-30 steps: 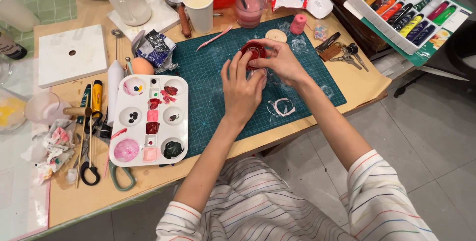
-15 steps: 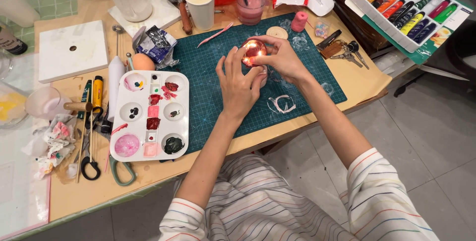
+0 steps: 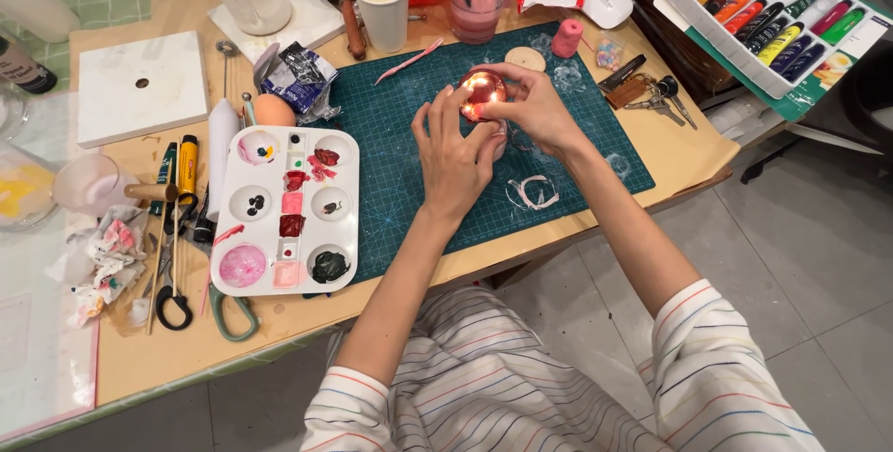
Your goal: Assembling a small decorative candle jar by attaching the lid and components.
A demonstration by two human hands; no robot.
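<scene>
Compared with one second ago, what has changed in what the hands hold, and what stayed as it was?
Both hands still cup the small round red thing over the green mat. It now glows bright, as it did half a second ago; a second ago it looked dark red. The left hand and right hand barely shifted, and nothing was let go. The palette, cups and paint tubes stayed put.

White shirt point(image 3: 484, 387) with thin multicoloured horizontal stripes in red, blue, yellow and dark tones. Short sleeves: left sleeve point(image 3: 339, 410), right sleeve point(image 3: 721, 368), loose and wide at the hem. Forearms bare below them. Left hand point(image 3: 453, 159) and right hand point(image 3: 535, 108) bare; no rings, watch or bracelets visible.
</scene>
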